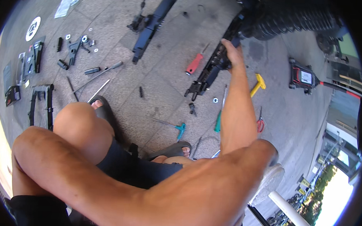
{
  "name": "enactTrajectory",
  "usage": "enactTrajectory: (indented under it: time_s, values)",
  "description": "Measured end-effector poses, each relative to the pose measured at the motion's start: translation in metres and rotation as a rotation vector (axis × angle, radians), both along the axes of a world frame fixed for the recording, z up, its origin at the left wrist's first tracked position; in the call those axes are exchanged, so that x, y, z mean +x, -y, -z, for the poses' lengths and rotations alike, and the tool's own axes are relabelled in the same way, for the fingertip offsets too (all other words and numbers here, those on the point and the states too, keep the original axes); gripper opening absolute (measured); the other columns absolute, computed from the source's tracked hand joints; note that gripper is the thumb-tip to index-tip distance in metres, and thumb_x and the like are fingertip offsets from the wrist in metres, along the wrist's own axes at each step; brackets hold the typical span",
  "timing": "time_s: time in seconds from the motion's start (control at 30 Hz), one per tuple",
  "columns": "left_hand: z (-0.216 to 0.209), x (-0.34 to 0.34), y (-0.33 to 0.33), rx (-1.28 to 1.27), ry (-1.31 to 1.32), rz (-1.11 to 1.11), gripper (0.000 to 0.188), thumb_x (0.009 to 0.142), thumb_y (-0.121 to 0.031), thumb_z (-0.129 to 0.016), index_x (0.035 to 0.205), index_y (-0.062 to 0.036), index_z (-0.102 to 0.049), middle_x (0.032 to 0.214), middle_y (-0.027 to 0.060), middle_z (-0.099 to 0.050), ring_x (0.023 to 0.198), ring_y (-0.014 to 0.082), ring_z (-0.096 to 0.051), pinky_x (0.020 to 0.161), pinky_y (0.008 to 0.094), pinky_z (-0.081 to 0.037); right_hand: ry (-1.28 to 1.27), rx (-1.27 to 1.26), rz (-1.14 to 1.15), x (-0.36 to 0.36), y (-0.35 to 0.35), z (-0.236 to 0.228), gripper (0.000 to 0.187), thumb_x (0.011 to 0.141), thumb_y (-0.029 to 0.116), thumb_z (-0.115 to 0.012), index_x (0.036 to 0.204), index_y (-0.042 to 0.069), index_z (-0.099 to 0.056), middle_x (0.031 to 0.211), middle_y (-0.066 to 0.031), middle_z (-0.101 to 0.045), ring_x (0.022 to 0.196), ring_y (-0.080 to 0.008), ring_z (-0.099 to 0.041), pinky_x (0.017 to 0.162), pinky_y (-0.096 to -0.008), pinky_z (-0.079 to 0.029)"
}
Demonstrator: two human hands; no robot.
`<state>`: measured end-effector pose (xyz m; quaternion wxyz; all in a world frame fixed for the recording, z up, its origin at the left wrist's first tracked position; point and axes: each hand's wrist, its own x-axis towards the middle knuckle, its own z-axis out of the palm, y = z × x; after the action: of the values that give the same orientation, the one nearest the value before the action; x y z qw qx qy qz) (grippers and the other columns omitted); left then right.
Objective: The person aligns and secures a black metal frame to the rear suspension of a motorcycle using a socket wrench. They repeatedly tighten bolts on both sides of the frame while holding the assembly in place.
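My right hand (233,56) reaches forward and is closed around a long black metal part (211,69) with a slotted, forked end. Its thumb lies over the near side; the other fingers are mostly hidden behind the part. Left of it, a red-handled screwdriver (195,64) lies on the paving. Below the forked end are a small black fitting (192,109) and a silver nut (215,100). A green-handled tool (218,122) sits beside my forearm. I cannot see my left hand; that arm is bent across the lower left.
A long black bar (152,31) lies ahead, and a large black ribbed spring-like part (296,23) fills the upper right. A teal T-handle key (180,131), a yellow-handled tool (257,85), red-handled pliers (260,124) and a ratchet (105,72) lie about. A floor jack (302,76) stands right.
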<state>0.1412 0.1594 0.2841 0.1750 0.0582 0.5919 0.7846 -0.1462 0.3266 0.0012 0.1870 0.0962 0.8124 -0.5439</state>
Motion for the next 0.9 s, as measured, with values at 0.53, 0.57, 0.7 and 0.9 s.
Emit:
enactTrajectory:
  time_s: [0.53,0.57,0.7,0.9]
  values:
    - [0.059,0.012,0.013,-0.822,-0.604,0.942,0.025,0.080,-0.022,-0.064,0.094,-0.0028,-0.062,0.089,0.0092,-0.064,0.084,0.0268,-0.063,0.070,0.0405,-0.052,-0.075,-0.070,-0.032,0.003,-0.003,0.003,0.052,0.077,0.024,-0.075,0.117,-0.001,-0.054,0.094,-0.0119,-0.065,0.078,-0.0214,-0.064,0.071,-0.0380,-0.052]
    - [0.058,0.015,0.014,-0.798,-0.629,0.981,0.024,0.080,-0.023,-0.064,0.094,-0.0029,-0.062,0.089,0.0091,-0.065,0.084,0.0269,-0.063,0.070,0.0405,-0.052,-0.085,-0.061,-0.037,0.003,-0.003,0.005,0.051,0.077,0.024,-0.075,0.117,-0.001,-0.054,0.093,-0.0116,-0.065,0.078,-0.0211,-0.064,0.071,-0.0379,-0.052]
    - [0.060,0.019,0.012,-0.797,-0.656,1.020,0.022,0.082,-0.024,-0.062,0.091,-0.0035,-0.063,0.087,0.0086,-0.065,0.086,0.0275,-0.063,0.070,0.0406,-0.051,-0.067,-0.071,-0.015,0.001,-0.002,0.006,0.050,0.077,0.024,-0.075,0.115,-0.001,-0.055,0.092,-0.0116,-0.065,0.078,-0.0203,-0.064,0.070,-0.0376,-0.052]
    - [0.061,0.018,0.010,-0.798,-0.659,1.020,0.022,0.083,-0.024,-0.061,0.091,-0.0033,-0.064,0.086,0.0086,-0.065,0.087,0.0277,-0.063,0.071,0.0405,-0.051,-0.053,-0.096,-0.029,0.007,0.001,-0.003,0.047,0.079,0.018,-0.072,0.116,-0.001,-0.051,0.087,-0.0121,-0.064,0.068,-0.0217,-0.065,0.062,-0.0374,-0.054]
